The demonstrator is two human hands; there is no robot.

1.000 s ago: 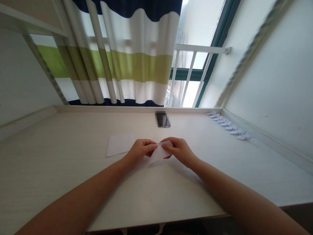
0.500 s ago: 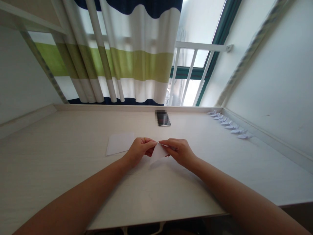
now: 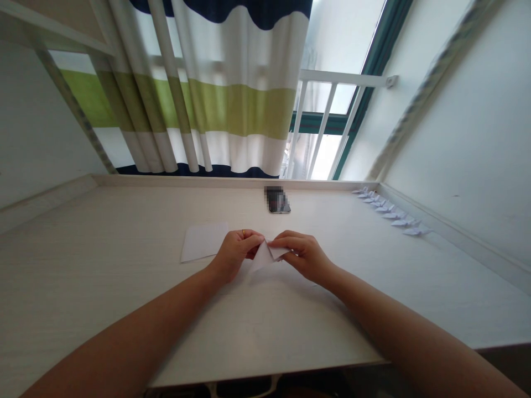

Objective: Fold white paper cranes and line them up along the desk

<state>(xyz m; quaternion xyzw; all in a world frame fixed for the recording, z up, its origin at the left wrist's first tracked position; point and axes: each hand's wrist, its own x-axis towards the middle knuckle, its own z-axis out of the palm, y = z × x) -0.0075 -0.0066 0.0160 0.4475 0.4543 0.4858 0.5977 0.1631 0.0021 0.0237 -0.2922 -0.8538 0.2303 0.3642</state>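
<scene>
Between my hands is a small folded sheet of white paper (image 3: 262, 258), held just over the table. My left hand (image 3: 237, 250), with a gold ring on one finger, pinches its upper left corner. My right hand (image 3: 305, 255) grips the right side, where a flap of the paper stands out between thumb and fingers. One pointed corner hangs down toward me. The lower fingers of both hands are partly hidden. Just beyond my left hand a flat white sheet of paper (image 3: 203, 242) lies on the table.
A dark phone (image 3: 279, 200), partly blurred out, lies near the back edge of the white table (image 3: 249, 331). Several folded white paper figures (image 3: 400, 218) stand in a row along the right edge. Behind the table hang striped curtains (image 3: 240, 110) beside a window with a white railing (image 3: 344, 78).
The right part of the paper has opened out into a separate flap in my right hand. The hanging corner has shifted slightly left and up. Both hands stay nearly in place.
</scene>
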